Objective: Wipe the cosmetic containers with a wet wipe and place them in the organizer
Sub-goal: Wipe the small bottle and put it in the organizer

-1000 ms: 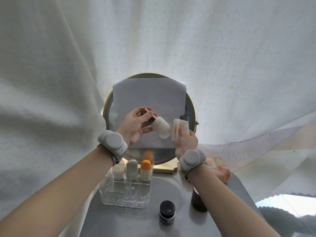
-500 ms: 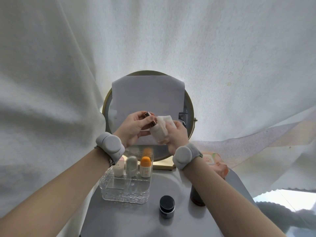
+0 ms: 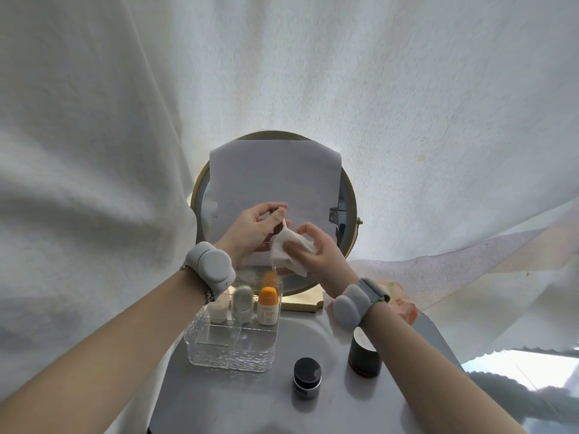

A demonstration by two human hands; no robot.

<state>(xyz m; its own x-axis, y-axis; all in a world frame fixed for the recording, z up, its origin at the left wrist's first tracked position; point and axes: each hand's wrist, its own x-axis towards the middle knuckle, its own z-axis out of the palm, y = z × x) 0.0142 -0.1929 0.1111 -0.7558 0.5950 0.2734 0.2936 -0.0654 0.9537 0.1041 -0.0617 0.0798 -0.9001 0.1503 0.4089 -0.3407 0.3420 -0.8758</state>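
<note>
My left hand pinches the dark cap end of a small white bottle, held up in front of the mirror. The bottle's body is almost wholly hidden under a white wet wipe, which my right hand presses around it. Below them stands the clear plastic organizer with a white jar, a grey-green bottle and an orange-capped bottle in its back row. A black-lidded jar and a dark brown jar stand on the grey table to the organizer's right.
A round gold-rimmed mirror covered with white paper stands at the table's back on a wooden base. A pink wet-wipe pack lies at the right behind my wrist. White fabric hangs all around.
My right hand has brought the wipe from beside the bottle onto it and wrapped it around the body. Both hands have lowered a little.
</note>
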